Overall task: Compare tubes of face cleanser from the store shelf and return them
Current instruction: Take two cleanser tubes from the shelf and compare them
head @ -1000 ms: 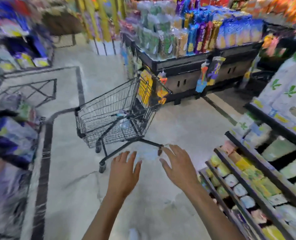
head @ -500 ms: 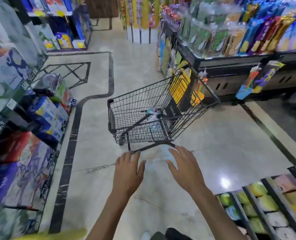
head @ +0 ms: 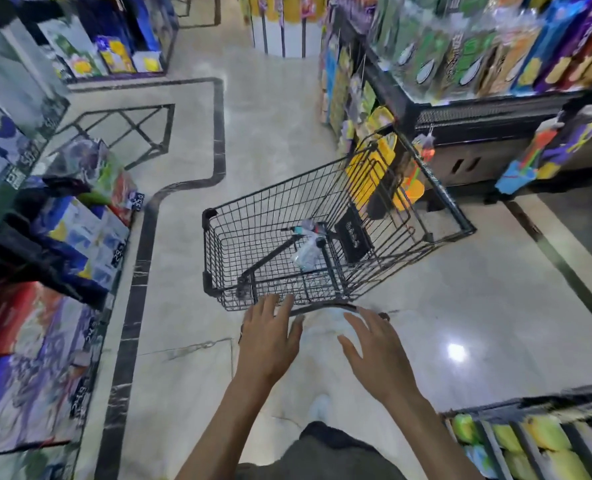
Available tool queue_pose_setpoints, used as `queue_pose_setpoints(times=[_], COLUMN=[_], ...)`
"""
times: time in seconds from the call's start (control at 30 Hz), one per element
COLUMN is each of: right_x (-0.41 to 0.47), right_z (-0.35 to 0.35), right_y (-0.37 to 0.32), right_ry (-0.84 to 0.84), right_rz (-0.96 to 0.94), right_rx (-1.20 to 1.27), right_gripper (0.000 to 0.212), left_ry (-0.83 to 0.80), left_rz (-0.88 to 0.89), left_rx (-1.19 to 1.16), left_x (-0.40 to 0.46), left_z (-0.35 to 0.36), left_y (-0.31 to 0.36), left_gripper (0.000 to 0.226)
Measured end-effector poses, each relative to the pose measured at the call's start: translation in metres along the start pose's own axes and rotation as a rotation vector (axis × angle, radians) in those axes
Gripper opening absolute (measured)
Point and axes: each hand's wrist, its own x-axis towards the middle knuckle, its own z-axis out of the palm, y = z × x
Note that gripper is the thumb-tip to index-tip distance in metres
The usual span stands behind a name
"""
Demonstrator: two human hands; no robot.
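With both palms flat and empty, left hand (head: 268,341) and right hand (head: 377,348) reach for the shopping cart (head: 322,237), likely to push. No cleanser tubes identifiable; shelves blurred.

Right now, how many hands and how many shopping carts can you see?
Hands: 2, the left hand and the right hand, both open and holding nothing.
Shopping carts: 1, the black wire shopping cart.
Total: 3.
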Motion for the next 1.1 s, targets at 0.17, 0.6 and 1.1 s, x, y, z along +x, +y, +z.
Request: queue_pose_setpoints(times=[0.17,0.6,1.1], right_x=[0.096,0.29,0.465], right_z=[-0.007,0.039,0.207], right_y=[0.005,0.014,0.083], right_ry=[-0.014,-0.252,-0.331], right_rz=[-0.056,0.101,0.823], right_rx=[-0.02,0.069,0.569], right_gripper=[0.047,0.051,0.044], left_ry=[-0.038,-0.219,-0.62], left_rz=[-0.061,-0.2,-0.289], left_rx=[-0.008,-0.066,-0.121], left_x=[0.045,0.195,0.391], left_z=[0.012,0.069,0.263], left_y=[-0.002,-0.075,-0.133], left_gripper=[0.05,0.05,0.059])
